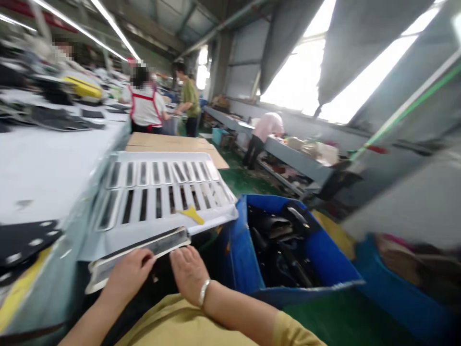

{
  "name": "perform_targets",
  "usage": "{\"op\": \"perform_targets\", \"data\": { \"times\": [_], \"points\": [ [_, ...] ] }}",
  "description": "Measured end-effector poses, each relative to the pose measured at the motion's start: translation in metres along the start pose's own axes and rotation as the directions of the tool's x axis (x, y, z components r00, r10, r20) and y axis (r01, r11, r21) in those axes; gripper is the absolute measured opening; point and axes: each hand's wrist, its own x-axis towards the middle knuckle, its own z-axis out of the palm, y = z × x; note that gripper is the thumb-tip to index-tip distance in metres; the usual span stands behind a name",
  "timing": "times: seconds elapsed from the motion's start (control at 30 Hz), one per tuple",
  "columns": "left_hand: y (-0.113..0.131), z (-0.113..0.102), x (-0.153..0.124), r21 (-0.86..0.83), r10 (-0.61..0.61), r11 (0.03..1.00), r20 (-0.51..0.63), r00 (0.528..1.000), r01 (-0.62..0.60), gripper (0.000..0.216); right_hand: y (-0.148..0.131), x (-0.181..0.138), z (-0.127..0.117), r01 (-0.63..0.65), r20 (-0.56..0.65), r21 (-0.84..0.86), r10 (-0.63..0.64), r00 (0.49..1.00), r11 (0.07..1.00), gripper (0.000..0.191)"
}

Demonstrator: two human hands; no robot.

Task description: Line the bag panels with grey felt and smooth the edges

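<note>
Head view: the person looks down at both hands.
Strip (139, 257): long and flat, slanted, just below the tray.
Left hand (127, 278): closed on the strip's middle, thumb on top.
Right hand (189, 275): open and flat, fingertips touching the strip's right end.
Tray (158, 158): white with slots, beside the bench (43, 168).
Bin (324, 257): blue, dark parts inside, to the right.

Grey table (43, 168) under slotted white board (162, 192)
</note>
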Motion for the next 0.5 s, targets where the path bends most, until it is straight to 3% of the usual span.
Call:
{"op": "perform_targets", "data": {
  "times": [0.1, 0.23, 0.5],
  "points": [
    [-0.013, -0.010, -0.014, 0.031, -0.026, 0.999, -0.032, 0.999, 0.027, 0.018, 0.009, 0.004, 0.015, 0.065, -0.062, -0.018, -0.066, 0.996, 0.998, 0.040],
    [-0.003, -0.005, -0.009, 0.056, -0.074, 0.995, -0.098, 0.992, 0.080, 0.015, 0.010, 0.001, 0.023, 0.071, -0.115, -0.018, -0.072, 0.991, 0.997, 0.041],
    [-0.001, -0.010, 0.004, 0.177, -0.154, 0.971, -0.047, 0.987, 0.160, 0.016, 0.009, 0.009, 0.031, 0.089, -0.150, -0.002, -0.088, 0.985, 0.996, 0.042]
  ]
}}
